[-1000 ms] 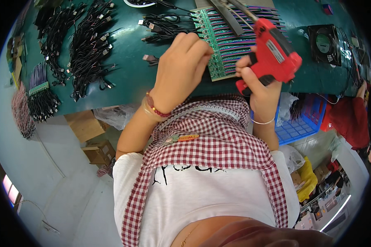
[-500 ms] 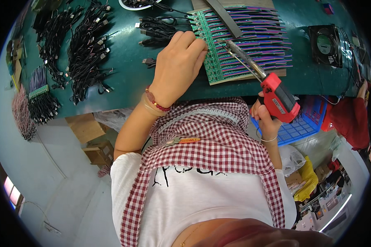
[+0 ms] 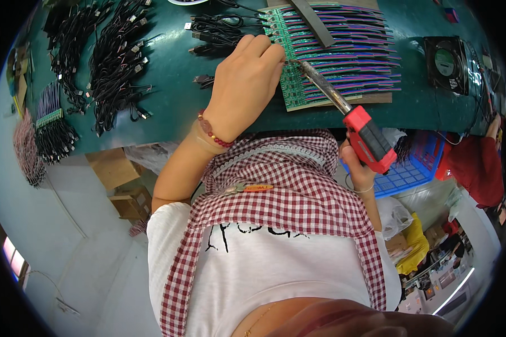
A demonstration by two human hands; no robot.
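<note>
Seen from above, a person stands at a dark green table [image 3: 168, 95] and works on a row of green circuit strips [image 3: 289, 62] wired with pink and blue leads. The right hand [image 3: 358, 165] is wrapped tight around the red handle of a soldering gun [image 3: 361, 132]. A second ago this tool was lifted above the boards; since then it has swung down and out, so the handle now hangs off the near table edge while its long metal tip reaches up and left to the strips, ending just beside the left hand. The left hand [image 3: 247, 84], with a beaded bracelet at the wrist, has hardly moved: it lies on the strips' left edge, fingers curled and closed together, pressing down; whether they pinch a wire cannot be told. The change suggests soldering of a joint is starting. Bundles of black cables [image 3: 115, 62] lie to the left, and a small black fan [image 3: 445, 63] sits to the right.
</note>
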